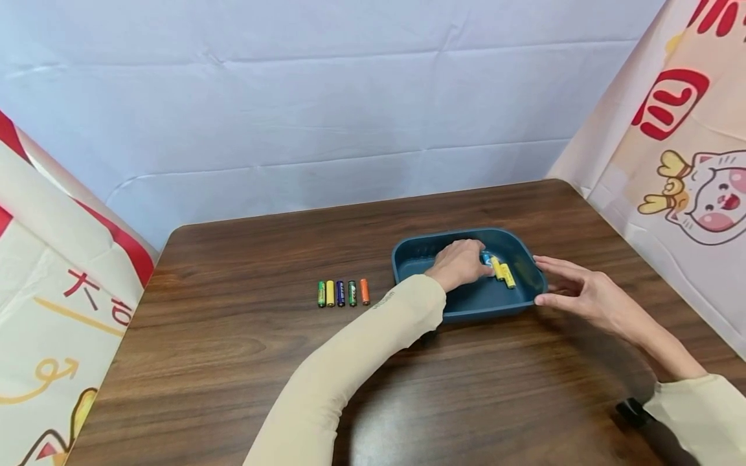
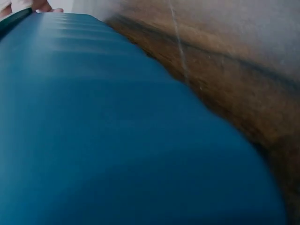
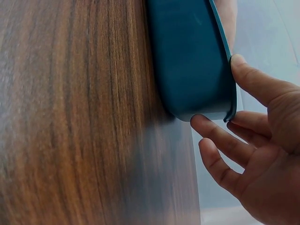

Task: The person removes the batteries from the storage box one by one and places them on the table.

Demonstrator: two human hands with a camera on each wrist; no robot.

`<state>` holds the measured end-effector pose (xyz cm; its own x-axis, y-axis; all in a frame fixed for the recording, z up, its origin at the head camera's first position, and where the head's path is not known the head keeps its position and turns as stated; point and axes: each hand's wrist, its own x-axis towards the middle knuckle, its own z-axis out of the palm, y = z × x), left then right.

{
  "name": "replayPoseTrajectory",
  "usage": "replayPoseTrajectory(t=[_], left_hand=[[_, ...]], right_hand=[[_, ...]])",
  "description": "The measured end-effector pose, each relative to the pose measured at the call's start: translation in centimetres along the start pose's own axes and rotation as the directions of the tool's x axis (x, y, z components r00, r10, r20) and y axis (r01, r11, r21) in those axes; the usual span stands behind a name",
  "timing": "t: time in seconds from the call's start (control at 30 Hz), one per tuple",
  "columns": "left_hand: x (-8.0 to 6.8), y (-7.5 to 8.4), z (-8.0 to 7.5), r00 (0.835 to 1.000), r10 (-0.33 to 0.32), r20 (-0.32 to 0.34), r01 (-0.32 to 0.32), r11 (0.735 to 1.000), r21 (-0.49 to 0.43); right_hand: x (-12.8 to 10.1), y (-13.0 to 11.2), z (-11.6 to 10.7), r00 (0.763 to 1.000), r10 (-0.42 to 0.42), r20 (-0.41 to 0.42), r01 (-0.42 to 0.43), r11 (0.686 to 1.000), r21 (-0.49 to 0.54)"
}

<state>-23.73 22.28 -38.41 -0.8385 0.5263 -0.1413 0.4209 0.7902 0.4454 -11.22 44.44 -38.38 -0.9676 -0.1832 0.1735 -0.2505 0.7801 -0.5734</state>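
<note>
Head view: set high above the near edge of the table point(image 1: 245, 362), faced forward and down; the whole tabletop and the backdrop are taken in from a distance.
Left wrist view: held very close against the tray point(image 2: 117, 140); the frame is nearly filled by its blurred blue wall.
Right wrist view: placed low beside the tray's corner, near the right hand point(image 3: 262, 154).
Shared by all 3: tray and wood tabletop.

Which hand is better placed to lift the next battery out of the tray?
Left. The left hand is already inside the blue tray, at the batteries; the right hand steadies the rim.
</note>
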Motion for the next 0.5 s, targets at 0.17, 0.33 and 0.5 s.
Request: replayPoseTrajectory(t=[0.17, 0.33, 0.5], left_hand=[[0.5, 0.2, 0.5, 1.000, 0.012, 0.000, -0.012, 0.995, 0.096], [0.7, 0.3, 1.2, 1.000, 0.022, -0.007, -0.020, 0.989, 0.146], [0.8, 0.4, 1.8, 0.999, 0.016, -0.030, -0.011, 0.984, 0.175]], right_hand=[[0.0, 0.0, 0.0, 1.000, 0.001, 0.001, -0.001, 1.000, -0.003], [0.0, -0.1, 0.0, 1.000, 0.007, 0.001, -0.007, 1.000, -0.013], [0.0, -0.1, 0.0, 1.000, 0.005, 0.000, -0.005, 1.000, -0.007]])
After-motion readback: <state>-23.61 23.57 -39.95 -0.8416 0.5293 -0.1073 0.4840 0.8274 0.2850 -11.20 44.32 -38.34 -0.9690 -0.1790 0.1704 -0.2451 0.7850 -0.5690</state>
